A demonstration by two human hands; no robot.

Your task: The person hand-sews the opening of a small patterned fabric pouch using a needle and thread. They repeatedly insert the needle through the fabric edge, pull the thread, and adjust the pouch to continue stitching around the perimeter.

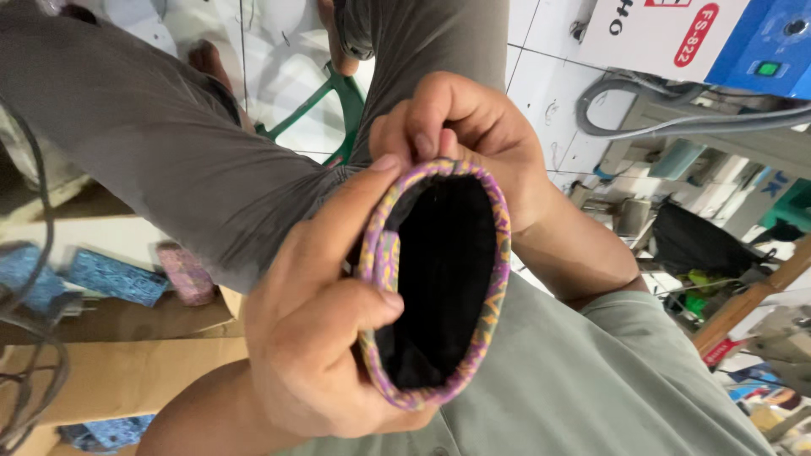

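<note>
**Inspector:** White floor tiles [541, 76] fill the background at twelve o'clock, with a grey hose [676, 110] and a white and blue machine [726, 34] at one o'clock. What is in hand?

**Assistant:** One purple patterned pouch [498, 253] with a black lining, dead centre, mouth held open toward the camera.

**Inspector:** Which hand is which?

**Assistant:** The view is turned about, so I judge by the arms. The left hand [312, 338] sits at seven o'clock of the pouch, its grip closed on the rim: thumb laid along the rim's outer edge, a finger curled over the edge into the opening. The right hand [473, 127] sits at twelve o'clock, grip closed on the pouch's top edge, fingertips pinching the fabric.

**Inspector:** Does the pouch touch anything else?

**Assistant:** Only the two hands, as far as can be seen. It is held above the grey-green shirt [591, 380] at five o'clock and the grey trouser leg [169, 143] at ten o'clock.

**Inspector:** Surroundings?

**Assistant:** Cardboard sheets [127, 363] at eight o'clock. Blue patterned pouches [110, 274] and a pink patterned one [186, 274] lie at nine o'clock, well apart from the hands. A green stool frame [338, 93] stands at eleven o'clock. Clutter at three o'clock is too blurred to identify.
</note>
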